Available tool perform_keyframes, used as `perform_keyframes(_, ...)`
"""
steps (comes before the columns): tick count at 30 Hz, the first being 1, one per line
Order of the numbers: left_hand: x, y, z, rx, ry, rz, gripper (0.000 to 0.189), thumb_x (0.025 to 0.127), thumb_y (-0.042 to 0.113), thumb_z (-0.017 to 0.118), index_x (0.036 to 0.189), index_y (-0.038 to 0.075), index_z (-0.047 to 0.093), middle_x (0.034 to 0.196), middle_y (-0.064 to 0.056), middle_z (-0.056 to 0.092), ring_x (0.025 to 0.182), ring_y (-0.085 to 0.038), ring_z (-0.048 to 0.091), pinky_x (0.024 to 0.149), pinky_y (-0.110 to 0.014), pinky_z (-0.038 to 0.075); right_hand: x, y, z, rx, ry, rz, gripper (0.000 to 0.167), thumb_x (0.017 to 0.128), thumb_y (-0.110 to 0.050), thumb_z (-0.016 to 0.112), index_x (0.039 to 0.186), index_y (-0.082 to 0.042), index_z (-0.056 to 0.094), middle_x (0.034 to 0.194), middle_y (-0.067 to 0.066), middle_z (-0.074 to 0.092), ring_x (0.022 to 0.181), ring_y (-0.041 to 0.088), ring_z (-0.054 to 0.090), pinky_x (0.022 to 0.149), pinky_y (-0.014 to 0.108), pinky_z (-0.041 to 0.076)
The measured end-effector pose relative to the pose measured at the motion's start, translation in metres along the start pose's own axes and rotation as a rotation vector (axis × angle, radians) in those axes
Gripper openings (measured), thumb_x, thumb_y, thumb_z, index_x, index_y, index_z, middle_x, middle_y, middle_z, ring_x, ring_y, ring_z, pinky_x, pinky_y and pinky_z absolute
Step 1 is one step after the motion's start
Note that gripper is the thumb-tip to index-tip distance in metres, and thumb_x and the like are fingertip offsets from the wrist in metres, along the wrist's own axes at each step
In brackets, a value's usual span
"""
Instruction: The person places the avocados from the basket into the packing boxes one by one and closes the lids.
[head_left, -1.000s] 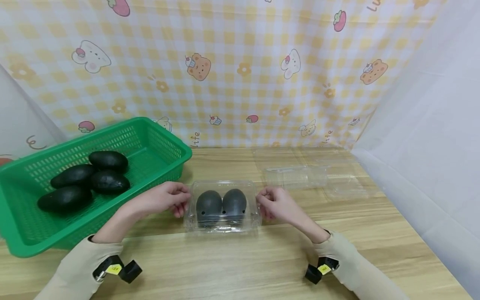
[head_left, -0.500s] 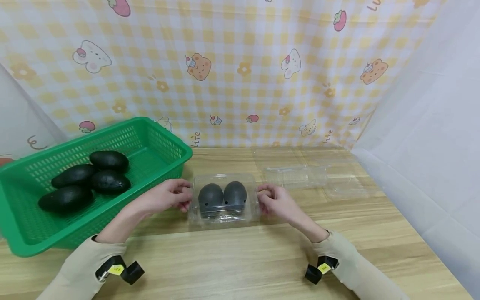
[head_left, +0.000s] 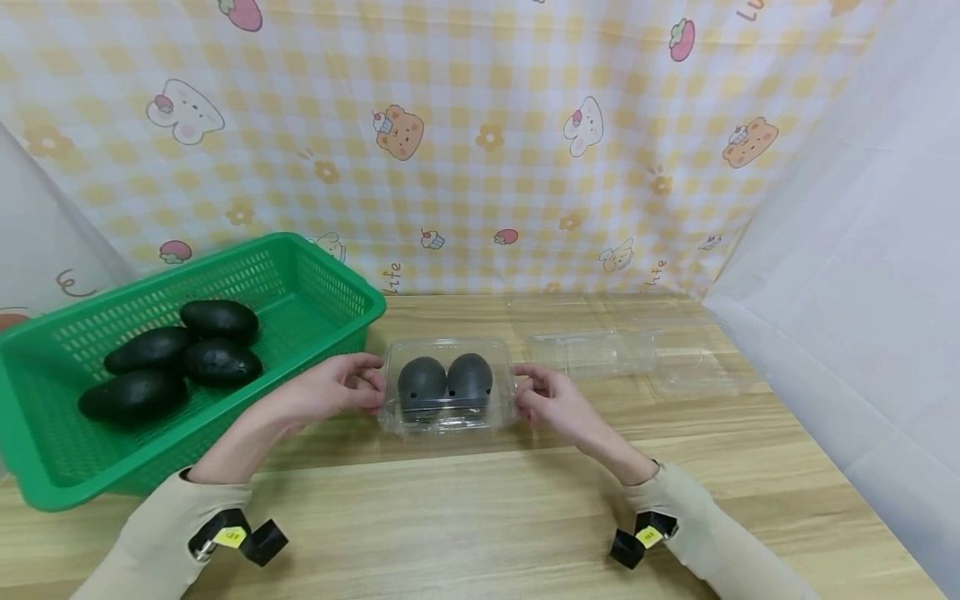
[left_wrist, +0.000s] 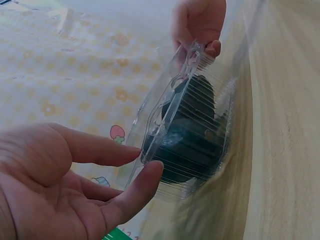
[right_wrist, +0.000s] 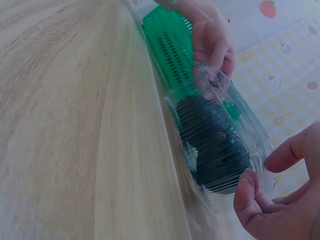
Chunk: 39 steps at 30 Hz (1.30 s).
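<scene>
A clear plastic clamshell box (head_left: 450,427) lies on the wooden table in the head view, its lid looking closed. Inside it, side by side, are two dark avocados, the left avocado (head_left: 422,381) and the right avocado (head_left: 470,379). My left hand (head_left: 330,389) pinches the box's left edge between thumb and index finger. At the opposite edge, my right hand (head_left: 553,402) pinches the rim in the same way. Both wrist views show the ribbed box (left_wrist: 192,150) between the two hands, the dark fruit showing through its wall.
A green slotted basket (head_left: 322,333) stands at the left with several dark avocados (head_left: 146,350) in it. At the back right lie more clear plastic containers (head_left: 600,354), hard to make out. A checked curtain (head_left: 465,183) hangs behind the table.
The box with the two avocados has moved a little away from me, toward the back of the table. Both hands have stayed at its sides.
</scene>
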<state>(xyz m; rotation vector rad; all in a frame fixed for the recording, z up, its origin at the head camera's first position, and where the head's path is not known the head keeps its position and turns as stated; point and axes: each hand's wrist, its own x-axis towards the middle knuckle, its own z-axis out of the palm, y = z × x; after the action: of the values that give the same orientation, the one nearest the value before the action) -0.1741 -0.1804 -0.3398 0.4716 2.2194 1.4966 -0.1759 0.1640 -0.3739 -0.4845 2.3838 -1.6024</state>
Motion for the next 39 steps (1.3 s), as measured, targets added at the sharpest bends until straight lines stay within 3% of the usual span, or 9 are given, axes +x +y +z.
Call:
perform_keyframes(6, -0.002, 0.001, -0.002, 0.007, -0.043, -0.046, 0.068, 0.096, 0.007, 0.065, 0.146, -0.020, 0.027, 0.112, -0.020, 0.057, 0.094, -0.025, 0.064, 0.087, -0.037, 0.056, -0.002, -0.002, -0.002, 0.021, -0.064, -0.019, 0.058, 0.091, 0.001, 0.051, 0.144, 0.017, 0.035, 0.098, 0.021, 0.060, 0.071, 0.014, 0.056, 0.067, 0.026, 0.052)
perform_keyframes(10, -0.003, 0.002, -0.003, -0.031, -0.100, -0.076, 0.059, 0.098, 0.008, 0.063, 0.141, -0.021, 0.033, 0.106, -0.020, 0.059, 0.086, -0.026, 0.067, 0.082, -0.038, 0.059, -0.002, -0.002, -0.005, 0.007, -0.103, -0.013, 0.058, 0.091, 0.000, 0.053, 0.144, 0.017, 0.035, 0.092, 0.015, 0.061, 0.070, 0.015, 0.057, 0.066, 0.026, 0.052)
perform_keyframes(14, -0.004, 0.001, -0.003, -0.029, -0.154, -0.097, 0.032, 0.102, 0.011, 0.058, 0.122, -0.015, 0.052, 0.091, -0.017, 0.063, 0.076, -0.023, 0.068, 0.074, -0.034, 0.060, -0.002, -0.002, -0.007, 0.002, -0.136, 0.008, 0.045, 0.097, -0.004, 0.052, 0.136, 0.017, 0.044, 0.079, 0.008, 0.061, 0.065, 0.016, 0.058, 0.059, 0.027, 0.051)
perform_keyframes(19, -0.004, 0.001, 0.002, -0.031, -0.157, -0.121, 0.020, 0.106, 0.012, 0.050, 0.103, -0.006, 0.057, 0.087, -0.016, 0.063, 0.071, -0.020, 0.066, 0.069, -0.032, 0.060, -0.003, -0.002, -0.006, 0.018, -0.147, 0.034, 0.024, 0.101, -0.009, 0.052, 0.112, 0.011, 0.056, 0.073, 0.007, 0.060, 0.059, 0.016, 0.057, 0.051, 0.025, 0.049)
perform_keyframes(25, -0.003, 0.000, 0.005, -0.069, -0.132, -0.122, 0.021, 0.106, 0.010, 0.047, 0.111, -0.010, 0.052, 0.092, -0.018, 0.062, 0.074, -0.022, 0.066, 0.071, -0.033, 0.060, -0.003, -0.001, -0.005, 0.039, -0.163, 0.072, 0.028, 0.103, -0.013, 0.049, 0.096, 0.012, 0.060, 0.066, 0.006, 0.061, 0.051, 0.013, 0.057, 0.046, 0.022, 0.046)
perform_keyframes(31, -0.003, -0.002, 0.005, -0.073, -0.140, -0.121, 0.023, 0.105, 0.011, 0.051, 0.117, -0.009, 0.047, 0.095, -0.019, 0.062, 0.076, -0.024, 0.067, 0.073, -0.037, 0.060, -0.002, -0.001, -0.001, 0.112, -0.180, 0.109, 0.032, 0.105, -0.016, 0.046, 0.097, 0.013, 0.057, 0.067, 0.005, 0.061, 0.052, 0.013, 0.057, 0.046, 0.021, 0.045)
perform_keyframes(39, -0.001, -0.003, 0.007, -0.067, -0.153, -0.128, 0.025, 0.103, 0.016, 0.057, 0.111, -0.006, 0.050, 0.096, -0.018, 0.066, 0.075, -0.023, 0.067, 0.071, -0.033, 0.059, -0.001, 0.002, 0.001, 0.163, -0.162, 0.125, 0.032, 0.105, -0.017, 0.046, 0.097, 0.013, 0.055, 0.069, 0.005, 0.060, 0.054, 0.013, 0.056, 0.047, 0.022, 0.045)
